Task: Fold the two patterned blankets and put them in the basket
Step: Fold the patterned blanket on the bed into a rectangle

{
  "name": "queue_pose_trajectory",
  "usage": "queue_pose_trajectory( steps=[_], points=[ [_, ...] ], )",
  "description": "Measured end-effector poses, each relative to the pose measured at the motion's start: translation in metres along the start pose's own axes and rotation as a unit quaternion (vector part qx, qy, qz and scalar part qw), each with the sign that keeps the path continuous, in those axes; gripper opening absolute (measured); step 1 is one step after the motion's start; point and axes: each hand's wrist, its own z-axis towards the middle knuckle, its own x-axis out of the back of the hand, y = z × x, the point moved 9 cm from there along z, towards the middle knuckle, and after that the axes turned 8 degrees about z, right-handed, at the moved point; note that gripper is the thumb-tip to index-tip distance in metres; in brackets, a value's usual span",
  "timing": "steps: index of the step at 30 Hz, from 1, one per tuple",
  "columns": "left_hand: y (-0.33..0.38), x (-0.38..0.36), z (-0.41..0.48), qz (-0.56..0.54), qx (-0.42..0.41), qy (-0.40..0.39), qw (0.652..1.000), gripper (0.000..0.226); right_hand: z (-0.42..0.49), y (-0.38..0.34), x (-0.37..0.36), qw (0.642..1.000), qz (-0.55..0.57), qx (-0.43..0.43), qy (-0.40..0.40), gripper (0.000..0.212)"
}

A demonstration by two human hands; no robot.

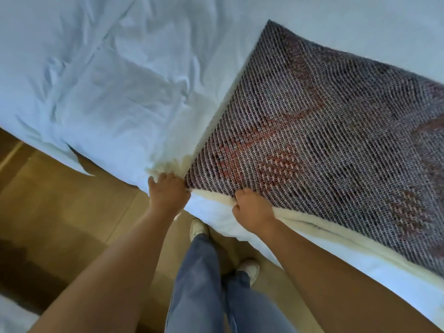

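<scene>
Head view: left hand (168, 192) and right hand (252, 209) each grip the patterned blanket (324, 145) edge on the bed (108, 80).

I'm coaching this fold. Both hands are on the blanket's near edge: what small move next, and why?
Probably lift that edge and carry it toward the far side. The left hand grips the corner, the right hand grips the edge, and the patterned blanket lies flat on the bed.

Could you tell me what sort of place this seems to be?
Most likely a bedroom: a bed with a rumpled white sheet, a patterned blanket spread on it, and a wooden floor beside it.
</scene>
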Motion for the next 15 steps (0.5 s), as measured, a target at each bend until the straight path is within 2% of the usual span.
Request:
queue_pose_trajectory(
  steps=[8,10,12,13,15],
  points=[
    [-0.048,-0.019,-0.007,0.045,0.077,-0.145,0.985,0.018,0.012,-0.02,-0.002,0.998,-0.044,0.001,-0.032,0.026],
    [-0.042,-0.017,-0.001,0.071,0.065,-0.16,0.982,0.032,0.016,-0.019,-0.006,0.997,-0.055,-0.014,-0.043,0.027],
    [-0.029,-0.005,0.008,0.091,0.048,-0.133,0.986,0.065,0.018,-0.016,-0.009,0.997,-0.054,-0.027,-0.046,0.028],
    [-0.019,0.006,0.013,0.094,0.032,-0.096,0.99,0.074,0.018,-0.015,-0.009,0.997,-0.05,-0.03,-0.044,0.028],
    [0.009,0.033,0.019,0.086,-0.02,-0.008,0.996,0.073,0.017,-0.014,-0.009,0.998,-0.03,-0.028,-0.04,0.03]
  ],
)
